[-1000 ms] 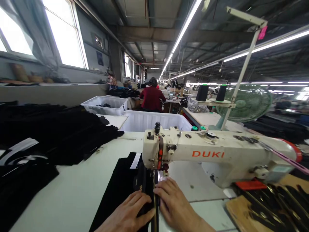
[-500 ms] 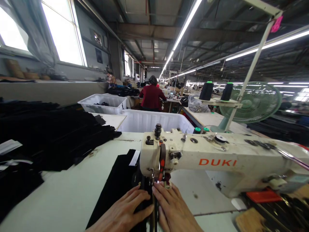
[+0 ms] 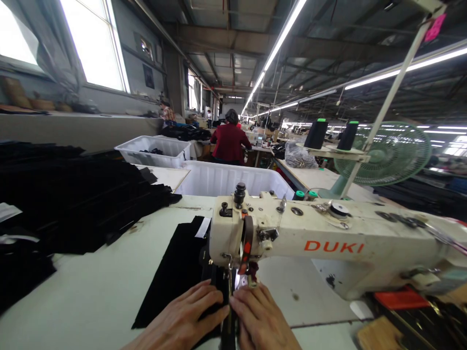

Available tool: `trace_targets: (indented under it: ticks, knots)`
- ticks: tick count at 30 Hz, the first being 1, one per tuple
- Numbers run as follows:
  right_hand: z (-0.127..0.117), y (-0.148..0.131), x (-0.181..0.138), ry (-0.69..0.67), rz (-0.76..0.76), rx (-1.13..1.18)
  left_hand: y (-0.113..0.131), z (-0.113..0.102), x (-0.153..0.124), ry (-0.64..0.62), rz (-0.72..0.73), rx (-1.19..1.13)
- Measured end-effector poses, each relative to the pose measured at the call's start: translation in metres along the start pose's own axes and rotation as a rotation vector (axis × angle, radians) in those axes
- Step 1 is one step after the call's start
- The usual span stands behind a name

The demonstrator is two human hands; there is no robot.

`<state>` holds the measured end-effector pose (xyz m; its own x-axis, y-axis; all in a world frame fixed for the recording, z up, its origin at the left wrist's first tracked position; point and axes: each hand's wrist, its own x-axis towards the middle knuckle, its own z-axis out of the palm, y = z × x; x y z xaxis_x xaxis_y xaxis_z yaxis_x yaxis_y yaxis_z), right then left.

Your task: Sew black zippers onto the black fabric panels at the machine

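1. Left hand [image 3: 182, 318]: flat on the fabric [image 3: 175, 272], palm down, just left of the needle line of the machine [image 3: 328, 243]. Fingers [image 3: 209, 296] extended, close together, pressing the cloth; nothing gripped.
2. Right hand [image 3: 260, 321]: flat, palm down, just right of the same line, directly below the machine head. Fingers [image 3: 248, 296] extended and near together, tips almost under the presser foot [image 3: 250, 279]; nothing gripped.
3. Both hands side by side, index fingers nearly touching, with a narrow dark strip [image 3: 229, 316] of the work running between them toward the foot. Whether this strip is a zipper: cannot tell.
4. Fabric: black, long, lying flat on the table [image 3: 91, 291], running from the near edge under the machine head and out behind it to the left. White label [image 3: 203, 227] on its far end, just left of the head.
5. Machine: cream, marked DUKI, arm extending right from the head.
6. Left of the machine: large stack of black pieces [image 3: 83, 204] on the table.
7. Behind the machine: white bin [image 3: 226, 180]; second bin [image 3: 153, 150] farther back left.
8. Behind and right of the machine: two black thread cones [image 3: 332, 133] on a stand, green fan [image 3: 383, 153] beside them.
9. Far behind the machine: a person in a red top [image 3: 229, 141], seated, back turned.
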<state>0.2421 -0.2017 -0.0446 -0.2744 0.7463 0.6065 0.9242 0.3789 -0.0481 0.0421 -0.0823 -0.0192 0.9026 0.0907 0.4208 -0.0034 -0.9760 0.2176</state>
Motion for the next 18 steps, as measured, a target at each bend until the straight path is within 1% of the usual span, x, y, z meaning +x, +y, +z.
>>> trace_targets:
  ticks: [3,5,8,13,18]
  knots:
    - [0.000,0.001,-0.001,0.002,0.004,-0.072,0.008,-0.019,0.004,-0.002,-0.016,0.063]
    - [-0.001,0.002,-0.002,-0.003,0.005,-0.098,0.009,-0.025,0.002,-0.019,-0.040,0.128]
    - [0.001,0.004,-0.002,-0.052,0.014,-0.110,0.002,-0.019,-0.004,-0.082,-0.102,0.171]
    - [0.006,0.006,-0.004,-0.066,0.036,-0.155,-0.010,-0.004,-0.009,-0.171,-0.219,0.105]
    - [0.007,0.005,-0.006,-0.072,0.060,-0.151,-0.010,-0.004,-0.005,-0.209,-0.284,0.025]
